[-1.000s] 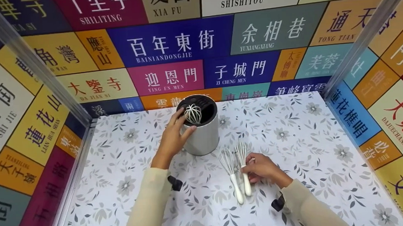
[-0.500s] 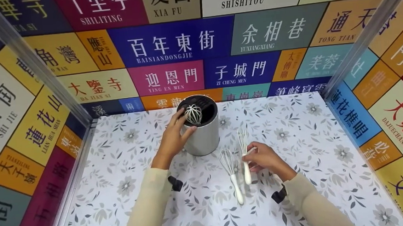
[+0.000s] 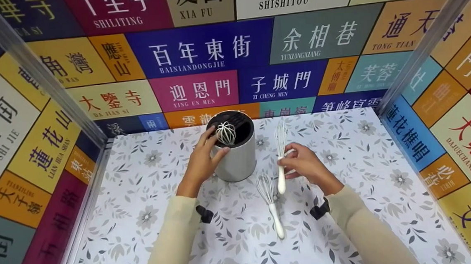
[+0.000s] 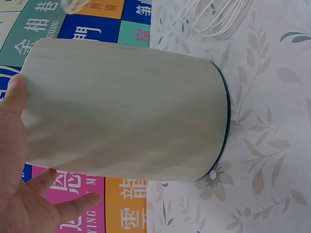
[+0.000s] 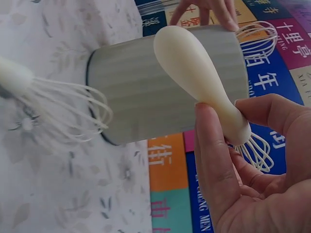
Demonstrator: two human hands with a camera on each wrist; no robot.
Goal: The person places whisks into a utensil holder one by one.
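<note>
The right hand [image 3: 302, 162] has shifted the held whisk [image 3: 281, 180] toward 12 o'clock over the last second, leaving the loose whisk [image 3: 277, 220] on the table [image 3: 143, 238] at about 5 o'clock from the pot [image 3: 237, 161]. From my remote seat, the held one's now near 4 o'clock of the pot, wires toward 12, thumb and fingers pinching the top of its handle. Left hand [image 3: 206, 161] hasn't budged: 8 o'clock on the pot, thumb at the rim, fingers spread fairly straight. Third whisk [image 3: 226, 133] sticks out of the pot wires-up, same as before. I'd call this mid-carry, with one whisk untouched.
</note>
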